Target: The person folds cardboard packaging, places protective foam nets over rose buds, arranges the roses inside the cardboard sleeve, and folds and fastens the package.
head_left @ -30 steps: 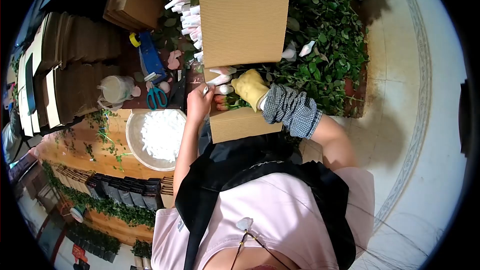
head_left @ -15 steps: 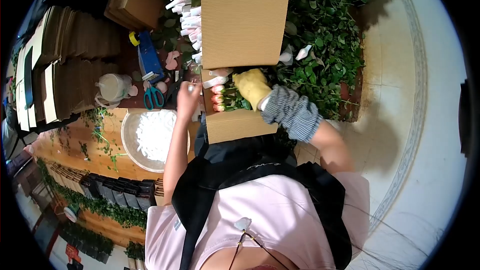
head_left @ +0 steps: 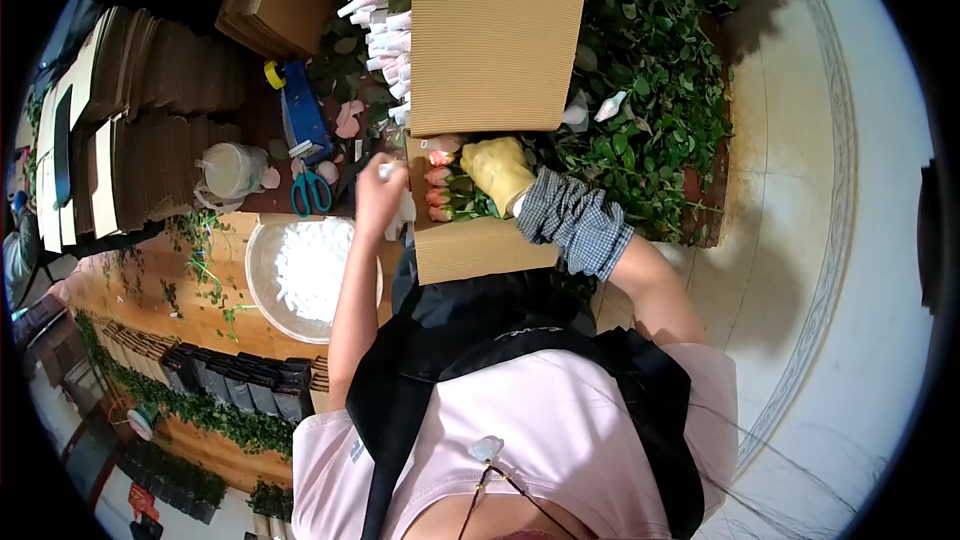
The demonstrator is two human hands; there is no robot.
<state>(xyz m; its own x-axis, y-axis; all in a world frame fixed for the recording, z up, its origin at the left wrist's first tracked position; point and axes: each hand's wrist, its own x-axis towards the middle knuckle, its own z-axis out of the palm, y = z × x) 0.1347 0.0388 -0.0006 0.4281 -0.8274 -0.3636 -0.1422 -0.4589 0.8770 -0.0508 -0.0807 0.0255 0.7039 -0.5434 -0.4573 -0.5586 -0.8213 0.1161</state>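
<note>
My left hand point(head_left: 380, 196) is closed around white foam sleeves point(head_left: 404, 212), just left of the cardboard wrap's edge. My right hand point(head_left: 497, 176), in a yellow glove, rests over the stems and leaves inside the corrugated cardboard point(head_left: 490, 40). Its fingers curl down out of sight, and what they grip is hidden. Between the hands, a column of pink-orange roses point(head_left: 438, 195) lies with bare heads pointing left. A paler bloom point(head_left: 443, 142) sits at the column's top, close to the upper cardboard flap.
Left of the wrap stand a basin of white sleeves point(head_left: 312, 270), teal scissors point(head_left: 311, 193), a blue tape dispenser point(head_left: 303, 115), a plastic tub point(head_left: 232, 170) and stacked cardboard point(head_left: 150, 170). Sleeved blooms point(head_left: 385, 40) lie behind. Leafy stems point(head_left: 650, 110) fill the right side.
White sleeves have come off the roses beside the glove, baring more pink heads. My left hand has moved left, away from them, with sleeves in it. My gloved hand has barely moved.
</note>
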